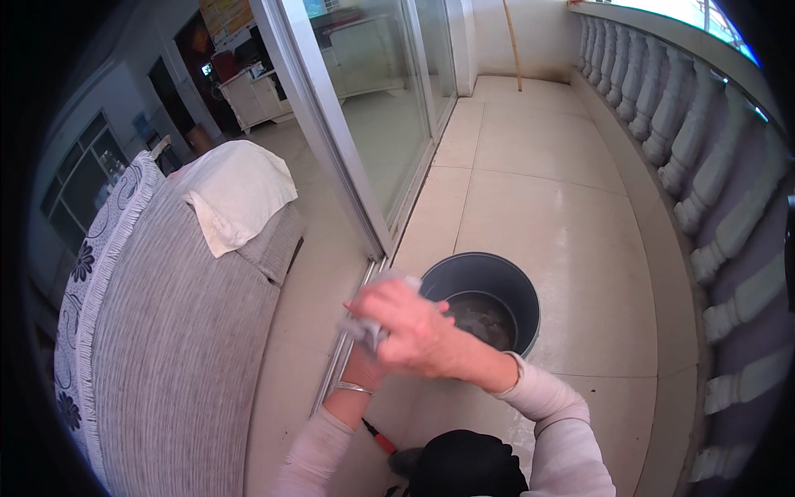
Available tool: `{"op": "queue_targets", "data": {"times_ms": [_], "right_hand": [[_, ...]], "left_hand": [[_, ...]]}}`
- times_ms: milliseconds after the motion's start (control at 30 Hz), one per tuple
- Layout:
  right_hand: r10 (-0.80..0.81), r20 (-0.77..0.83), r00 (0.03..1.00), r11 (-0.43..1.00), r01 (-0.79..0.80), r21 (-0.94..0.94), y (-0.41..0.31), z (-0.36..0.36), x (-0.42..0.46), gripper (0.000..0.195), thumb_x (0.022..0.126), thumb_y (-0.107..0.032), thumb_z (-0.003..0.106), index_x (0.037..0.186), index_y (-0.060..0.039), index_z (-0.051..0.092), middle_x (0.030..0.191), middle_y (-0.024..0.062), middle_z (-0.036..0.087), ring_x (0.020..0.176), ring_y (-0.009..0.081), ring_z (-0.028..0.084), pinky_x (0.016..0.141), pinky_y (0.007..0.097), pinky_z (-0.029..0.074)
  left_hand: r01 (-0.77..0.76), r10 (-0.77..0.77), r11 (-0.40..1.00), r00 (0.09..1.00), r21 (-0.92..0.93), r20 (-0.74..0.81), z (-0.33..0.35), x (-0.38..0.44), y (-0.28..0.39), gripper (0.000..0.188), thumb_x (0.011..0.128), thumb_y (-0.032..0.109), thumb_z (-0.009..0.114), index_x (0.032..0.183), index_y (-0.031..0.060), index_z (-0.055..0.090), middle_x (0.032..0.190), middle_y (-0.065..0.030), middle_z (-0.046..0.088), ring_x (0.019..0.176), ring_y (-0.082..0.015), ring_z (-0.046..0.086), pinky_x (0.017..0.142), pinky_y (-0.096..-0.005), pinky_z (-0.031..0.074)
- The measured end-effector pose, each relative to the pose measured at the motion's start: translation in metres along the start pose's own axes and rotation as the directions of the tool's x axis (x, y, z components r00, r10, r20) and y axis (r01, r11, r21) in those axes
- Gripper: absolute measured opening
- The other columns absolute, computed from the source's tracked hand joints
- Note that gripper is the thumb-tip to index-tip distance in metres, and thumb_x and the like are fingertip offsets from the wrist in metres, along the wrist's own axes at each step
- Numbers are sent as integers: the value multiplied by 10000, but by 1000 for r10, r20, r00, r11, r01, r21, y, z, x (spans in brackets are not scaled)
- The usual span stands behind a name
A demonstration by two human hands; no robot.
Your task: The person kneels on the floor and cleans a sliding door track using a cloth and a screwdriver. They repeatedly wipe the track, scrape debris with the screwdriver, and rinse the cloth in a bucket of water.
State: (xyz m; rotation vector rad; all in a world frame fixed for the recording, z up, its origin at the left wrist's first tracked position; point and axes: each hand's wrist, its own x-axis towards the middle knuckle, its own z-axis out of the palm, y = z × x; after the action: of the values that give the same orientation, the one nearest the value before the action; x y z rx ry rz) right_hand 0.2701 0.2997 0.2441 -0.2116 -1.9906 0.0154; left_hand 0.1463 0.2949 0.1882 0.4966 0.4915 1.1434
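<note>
My right hand [407,326] is closed around a bunched, light grey cloth [371,334], blurred by motion. Beneath it, my left hand [364,368] meets the same cloth from below; most of its fingers are hidden behind the right hand, and a silver bangle circles its wrist. Both hands are raised over the sliding-door track [332,366], just left of a dark grey bucket [528,292]. Murky water [487,320] lies in the bottom of the bucket, partly covered by my right forearm.
A glass sliding door [385,124] stands ahead on the left. Indoors, a striped grey sofa [180,329] carries a cream cloth [245,192]. White balusters [686,161] line the right side. A red-and-black handled tool [382,440] lies near my feet; a bamboo pole [512,46] leans against the far wall.
</note>
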Motion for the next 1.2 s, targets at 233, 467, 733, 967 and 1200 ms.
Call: {"op": "queue_targets", "data": {"times_ms": [233, 467, 733, 967, 1200], "right_hand": [[739, -296, 605, 620, -441, 648, 5, -22, -30, 99, 733, -28, 631, 790, -17, 551, 926, 111, 592, 864, 240, 594, 763, 352, 484], [942, 207, 263, -172, -150, 974, 48, -27, -62, 203, 876, -235, 546, 766, -65, 538, 741, 32, 557, 731, 158, 572, 627, 304, 482], [830, 513, 220, -327, -555, 765, 77, -55, -63, 184, 856, -191, 533, 934, -28, 567, 856, 52, 569, 824, 164, 569, 706, 295, 488], [705, 676, 214, -72, -927, 368, 103, -47, -111, 162, 801, -180, 574, 752, -25, 570, 724, 41, 543, 721, 128, 506, 663, 264, 414], [569, 815, -108, -181, -983, -3, 97, -31, -90, 313, 765, -169, 586, 513, 14, 546, 484, 51, 543, 429, 117, 473, 431, 282, 387]], "left_hand": [[-338, 338, 941, 940, 4, 47, 38, 21, 9, 452, 780, 219, 552, 1173, 55, 401, 1159, -168, 534, 1061, -236, 522, 941, -378, 411], [-704, 589, 344, 677, 622, 441, 63, 24, 0, 376, 701, 95, 608, 1035, 20, 453, 1116, -181, 568, 959, -219, 565, 872, -346, 449], [-797, 229, -138, 553, 589, 801, 80, 38, -6, 230, 578, 121, 673, 785, 104, 575, 1015, -116, 577, 829, -293, 582, 763, -326, 474], [-876, -1, -214, 443, 432, 897, 63, 51, -52, 209, 491, 115, 633, 675, 90, 537, 809, -82, 537, 700, -247, 543, 604, -327, 441], [-916, -303, -214, 392, 339, 869, 38, 55, -83, 154, 513, 108, 603, 619, 76, 496, 701, -63, 486, 667, -230, 523, 615, -326, 437]]}}
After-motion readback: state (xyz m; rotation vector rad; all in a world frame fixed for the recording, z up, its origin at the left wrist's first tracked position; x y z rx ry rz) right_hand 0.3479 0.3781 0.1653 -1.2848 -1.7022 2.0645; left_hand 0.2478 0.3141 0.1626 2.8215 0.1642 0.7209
